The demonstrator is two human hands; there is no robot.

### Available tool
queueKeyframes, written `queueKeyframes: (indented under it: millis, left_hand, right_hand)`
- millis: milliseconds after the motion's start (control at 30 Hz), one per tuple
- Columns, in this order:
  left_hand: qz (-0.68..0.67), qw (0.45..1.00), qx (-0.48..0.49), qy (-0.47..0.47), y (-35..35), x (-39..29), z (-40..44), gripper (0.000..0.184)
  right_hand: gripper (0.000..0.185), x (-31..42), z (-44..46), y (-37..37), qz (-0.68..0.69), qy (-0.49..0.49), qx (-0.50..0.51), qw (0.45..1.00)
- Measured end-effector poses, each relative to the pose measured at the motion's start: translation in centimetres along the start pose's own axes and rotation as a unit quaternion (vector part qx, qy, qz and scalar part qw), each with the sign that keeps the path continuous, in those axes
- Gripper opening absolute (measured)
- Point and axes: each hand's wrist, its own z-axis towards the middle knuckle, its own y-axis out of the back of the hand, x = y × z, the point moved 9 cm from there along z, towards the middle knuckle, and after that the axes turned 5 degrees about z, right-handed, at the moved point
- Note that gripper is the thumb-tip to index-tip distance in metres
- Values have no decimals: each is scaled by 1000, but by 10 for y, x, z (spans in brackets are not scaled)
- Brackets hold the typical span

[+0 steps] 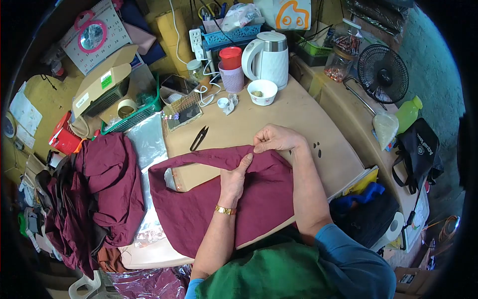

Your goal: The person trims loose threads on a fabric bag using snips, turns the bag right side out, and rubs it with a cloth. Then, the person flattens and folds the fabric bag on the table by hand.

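A maroon cloth piece [199, 214] with a large opening lies over the front of the table in the head view. My left hand [235, 174], a gold watch on its wrist, reaches under the cloth's upper band, its thumb pressing on top of the fabric. To its right, my right hand [271, 138] pinches the cloth's upper edge between thumb and curled fingers. Black thread snips [199, 138] lie beyond the cloth, apart from both hands. More maroon cloth [112, 184] is heaped at the left.
A white kettle [271, 60], a small bowl [262, 92] and a purple cup [231, 78] stand at the back. Left of them are a green basket [132, 117] and clear plastic sheets [149, 142]. A black fan [383, 74] stands on the right ledge.
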Motion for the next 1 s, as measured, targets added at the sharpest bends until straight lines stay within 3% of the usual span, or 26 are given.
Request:
queueKeyframes:
  millis: [167, 300, 367, 400, 467, 600, 667, 767, 900, 1000]
  left_hand:
    - [45, 997, 59, -2, 1, 1, 1, 14]
    - [41, 999, 26, 16, 2, 4, -1, 11]
    - [77, 997, 8, 8, 0, 4, -2, 12]
    - [76, 997, 8, 8, 2, 4, -1, 12]
    - [85, 996, 13, 10, 6, 4, 1, 15]
    - [118, 993, 17, 9, 3, 0, -1, 16]
    - [111, 993, 15, -22, 1, -5, -1, 18]
    - [117, 992, -20, -45, 6, -2, 1, 15]
    - [124, 991, -15, -50, 9, 1, 3, 14]
    - [196, 976, -8, -93, 9, 3, 4, 14]
  right_hand:
    - [22, 6, 2, -1, 65, 46, 8, 997]
    - [20, 4, 5, 3, 81, 35, -29, 996]
    - [21, -3, 1, 14, 72, -50, -116, 989]
    - [21, -8, 1, 15, 71, -51, -116, 989]
    - [22, -3, 5, 9, 17, 37, -49, 998]
    - [17, 7, 1, 3, 14, 35, -16, 999]
    - [12, 3, -4, 7, 48, -31, -66, 996]
    - [11, 0, -1, 2, 19, -55, -31, 998]
    - [14, 1, 0, -1, 65, -14, -32, 997]
    - [19, 1, 3, -6, -6, -19, -17, 1000]
